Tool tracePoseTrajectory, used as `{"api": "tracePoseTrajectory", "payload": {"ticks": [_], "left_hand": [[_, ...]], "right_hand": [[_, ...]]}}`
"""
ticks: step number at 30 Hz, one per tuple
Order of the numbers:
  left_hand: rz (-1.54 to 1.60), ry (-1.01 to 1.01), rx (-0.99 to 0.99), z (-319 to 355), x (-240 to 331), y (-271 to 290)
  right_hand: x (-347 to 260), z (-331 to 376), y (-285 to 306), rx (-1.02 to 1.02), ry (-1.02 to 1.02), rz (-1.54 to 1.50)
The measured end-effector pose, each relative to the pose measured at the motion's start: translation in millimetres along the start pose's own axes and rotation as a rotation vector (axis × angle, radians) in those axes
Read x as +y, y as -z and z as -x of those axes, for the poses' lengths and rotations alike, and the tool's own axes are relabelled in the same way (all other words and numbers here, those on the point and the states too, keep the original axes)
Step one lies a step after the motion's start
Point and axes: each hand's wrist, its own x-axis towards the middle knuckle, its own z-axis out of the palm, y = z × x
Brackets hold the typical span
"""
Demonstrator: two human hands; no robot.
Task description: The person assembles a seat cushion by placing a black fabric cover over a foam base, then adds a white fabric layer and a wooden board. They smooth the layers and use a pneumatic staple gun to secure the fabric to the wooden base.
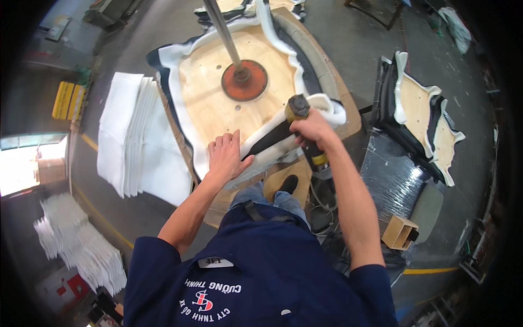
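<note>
A plywood seat panel [201, 76] lies before me, edged with white padding [182, 114] and dark fabric [269, 139] folded over its rim. From above, a metal rod [224, 35] ends in a round red disc [256, 90] that rests on the panel. My left hand [223, 159] lies with fingers stretched out on the padding at the near edge, touching the wood. My right hand [316, 129] is wrapped round the handle of what looks like an air staple gun [298, 106], above the near right corner. Its nose and the point of contact are hidden.
To the left stand layered white padding sheets [117, 136], with another stack [81, 240] lower down. Several padded panels [417, 103] lie at the right on a plastic-wrapped surface [387, 174], beside a small wooden box [399, 232]. A hose [328, 204] hangs below the tool.
</note>
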Motion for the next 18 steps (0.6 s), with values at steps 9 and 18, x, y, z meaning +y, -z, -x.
{"api": "tracePoseTrajectory", "payload": {"ticks": [9, 18], "left_hand": [[0.046, -0.148, -0.034, 8.5, -11.1, -19.1], [0.124, -0.202, 0.031, -2.5, -17.7, -22.9]], "right_hand": [[32.6, 33.1, -13.6, 0.041, 0.119, -0.117], [102.8, 75.4, -91.7, 0.129, 0.145, -0.406]]}}
